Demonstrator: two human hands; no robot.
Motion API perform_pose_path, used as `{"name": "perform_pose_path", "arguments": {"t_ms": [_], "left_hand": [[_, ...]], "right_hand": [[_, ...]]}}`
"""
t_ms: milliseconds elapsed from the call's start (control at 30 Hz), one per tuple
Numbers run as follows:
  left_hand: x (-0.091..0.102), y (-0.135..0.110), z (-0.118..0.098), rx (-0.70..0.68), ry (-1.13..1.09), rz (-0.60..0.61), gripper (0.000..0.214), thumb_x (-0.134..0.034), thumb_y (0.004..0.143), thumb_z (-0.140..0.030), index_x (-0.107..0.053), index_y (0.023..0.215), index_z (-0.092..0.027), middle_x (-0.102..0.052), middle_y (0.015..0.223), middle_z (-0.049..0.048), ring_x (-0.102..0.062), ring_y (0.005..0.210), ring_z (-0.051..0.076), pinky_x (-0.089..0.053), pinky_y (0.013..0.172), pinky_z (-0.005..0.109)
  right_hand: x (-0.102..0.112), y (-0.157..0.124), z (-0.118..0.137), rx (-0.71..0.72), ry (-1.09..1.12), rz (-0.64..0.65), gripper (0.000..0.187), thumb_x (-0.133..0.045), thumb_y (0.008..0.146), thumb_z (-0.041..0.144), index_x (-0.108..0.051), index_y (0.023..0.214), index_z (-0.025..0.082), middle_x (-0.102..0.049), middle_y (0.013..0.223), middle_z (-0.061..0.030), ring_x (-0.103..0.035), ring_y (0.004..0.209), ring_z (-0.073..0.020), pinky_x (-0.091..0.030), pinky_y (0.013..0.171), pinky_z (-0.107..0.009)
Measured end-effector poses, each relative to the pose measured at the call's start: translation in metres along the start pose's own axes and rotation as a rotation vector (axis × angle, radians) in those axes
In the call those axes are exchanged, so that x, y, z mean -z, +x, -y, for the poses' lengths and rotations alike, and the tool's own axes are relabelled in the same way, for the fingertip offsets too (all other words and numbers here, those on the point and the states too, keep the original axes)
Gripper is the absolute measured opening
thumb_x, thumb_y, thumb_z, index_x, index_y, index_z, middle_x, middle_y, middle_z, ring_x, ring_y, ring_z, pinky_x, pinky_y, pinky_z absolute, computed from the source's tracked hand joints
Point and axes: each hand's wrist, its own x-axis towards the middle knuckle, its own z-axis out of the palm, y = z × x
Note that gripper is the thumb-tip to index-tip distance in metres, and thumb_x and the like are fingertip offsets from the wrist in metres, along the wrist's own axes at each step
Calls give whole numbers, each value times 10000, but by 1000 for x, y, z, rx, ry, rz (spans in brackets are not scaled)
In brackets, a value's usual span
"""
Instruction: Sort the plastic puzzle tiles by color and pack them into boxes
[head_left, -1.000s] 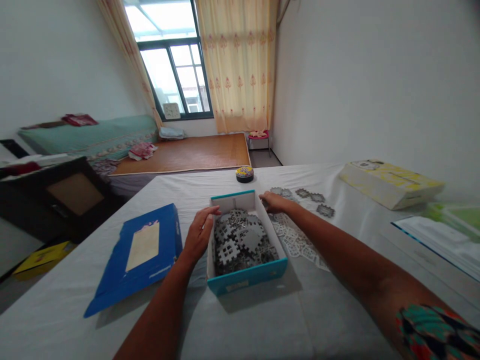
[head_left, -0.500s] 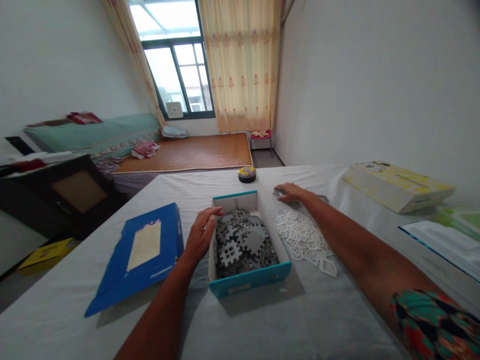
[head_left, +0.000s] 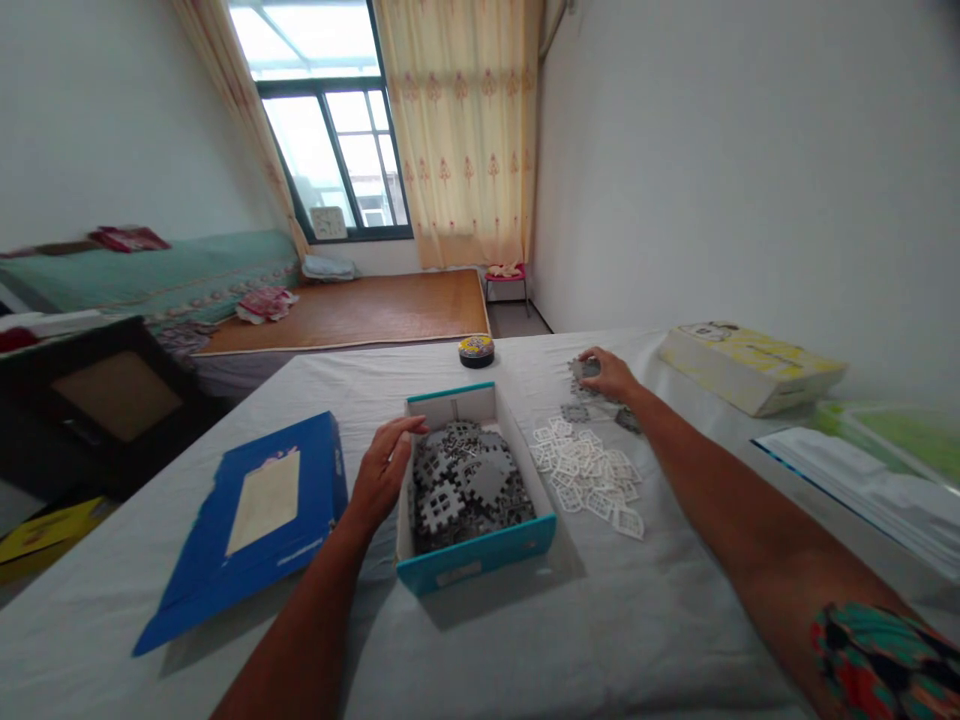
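Observation:
A white box with turquoise edges [head_left: 480, 555] stands on the table, heaped with grey notched building pieces [head_left: 442, 505]. My left hand [head_left: 384, 465] is at its left side, fingers curled over the rim. Farther back on the right, my right hand [head_left: 611, 375] is closed on a grey interlocking building piece [head_left: 583, 369], held between thumb and fingers. Other grey pieces [head_left: 575, 412] lie on the cloth just below that hand. Nearer to me is a spread of white lattice pieces [head_left: 585, 465], right of the box.
A blue box lid [head_left: 202, 540] lies on the left of the white-covered table [head_left: 465, 660]. At the back stands a small round tin [head_left: 476, 351]. A yellow and white box [head_left: 750, 365] and a white and green package [head_left: 862, 480] are on the right.
My right hand has come away from the grey pieces' left edge toward the right, now with a grey piece in its fingers. My left hand stays at the box. The view has turned slightly right.

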Motion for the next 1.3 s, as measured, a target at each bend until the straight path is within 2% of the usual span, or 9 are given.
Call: {"name": "perform_pose_path", "arguments": {"t_ms": [167,300,400,467,567,700,800,1100,1300], "left_hand": [[0,1,2,4,-3,11,351,-384,941,-342,-601,1171,-189,-667,1085,64,-550,1127,207,-390,1050,413],[-1,0,0,23,1,-9,372,-375,940,-375,-597,1170,-183,-667,1081,69,-554,1120,215,-388,1052,424],[0,-1,-2,51,1,-8,392,-363,943,-395,-586,1185,-181,-663,1099,77,-558,1119,219,-393,1047,428],[0,-2,-2,58,4,-5,396,-360,945,-396,-581,1190,-178,-659,1114,81,-556,1126,219,-389,1052,427],[1,-2,-2,57,11,1,388,-365,944,-397,-583,1183,-182,-657,1122,79,-554,1135,216,-382,1061,426],[1,-1,-1,53,10,13,388,-371,944,-401,-581,1186,-182,-651,1138,82,-552,1143,218,-377,1067,426],[1,0,0,54,7,21,391,-373,944,-404,-583,1183,-179,-653,1131,78,-548,1150,219,-371,1073,422],[1,-1,-2,80,16,7,401,-377,941,-437,-593,1167,-186,-663,1117,71,-563,1133,225,-390,1059,421],[2,0,-4,83,18,9,409,-371,938,-455,-597,1140,-181,-661,1113,80,-565,1126,228,-402,1044,420]], "right_hand": [[24,-14,72,56,480,-144,526,-764,654,343,-570,1128,224,-649,1067,-59,-617,922,-225,-492,825,-384],[22,-47,167,376,650,109,595,-748,710,432,-534,1237,258,-619,1193,-62,-602,1019,-226,-491,849,-378],[11,-60,198,611,488,348,561,-702,759,484,-545,1281,352,-547,1339,-25,-503,1218,-240,-417,986,-417],[7,-55,181,605,357,351,510,-622,832,500,-510,1320,408,-502,1400,10,-434,1297,-227,-346,1061,-438],[15,-35,108,362,115,248,488,-574,880,447,-496,1353,351,-499,1414,-22,-413,1315,-251,-308,1088,-474],[37,-24,-12,-78,-254,380,874,-848,576,403,-501,1366,259,-467,1439,-121,-379,1321,-390,-317,1065,-548],[41,-33,-64,-97,-157,530,1086,-852,525,455,-367,1465,210,-389,1492,-139,-392,1330,-354,-327,1092,-449],[22,-33,-64,-44,-196,459,789,-824,532,521,-628,1219,187,-625,1188,-137,-544,1139,-322,-388,1022,-406],[23,-37,-65,-93,-219,381,678,-841,468,542,-657,1008,175,-605,1097,-143,-574,1026,-291,-468,883,-365]]}}
